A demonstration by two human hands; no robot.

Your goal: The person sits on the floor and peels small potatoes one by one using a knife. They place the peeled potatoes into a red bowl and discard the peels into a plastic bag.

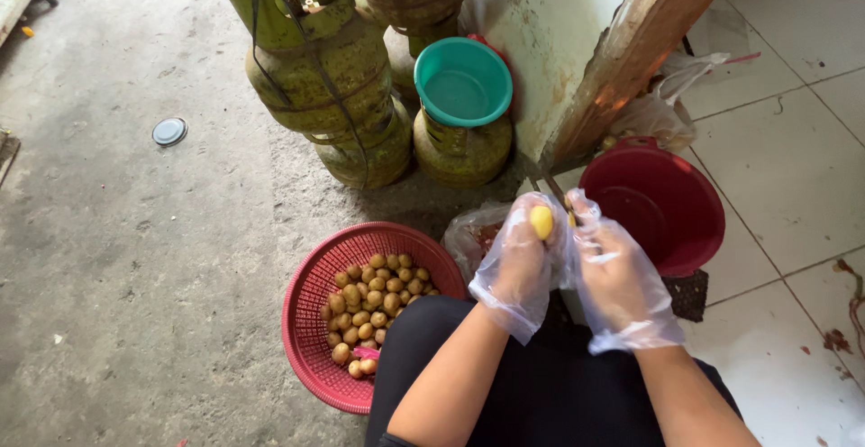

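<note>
Both hands wear loose, crinkled clear plastic gloves. Left hand (521, 262) closed around a small smooth yellow potato (541, 222), held above the lap. Right hand (617, 276) curled shut on a knife (551, 190); its blade meets the potato. Beside the knee, a red perforated plastic basket (311, 307) holds many small brown potatoes (374, 298). Just behind the hands, a clear bag (473, 235), contents unclear. Right, a red bucket (662, 204) on white tile. Farther, dented green gas cylinders (324, 77); a teal bowl (462, 82) sits atop one. Rough grey concrete floor (135, 231).
</note>
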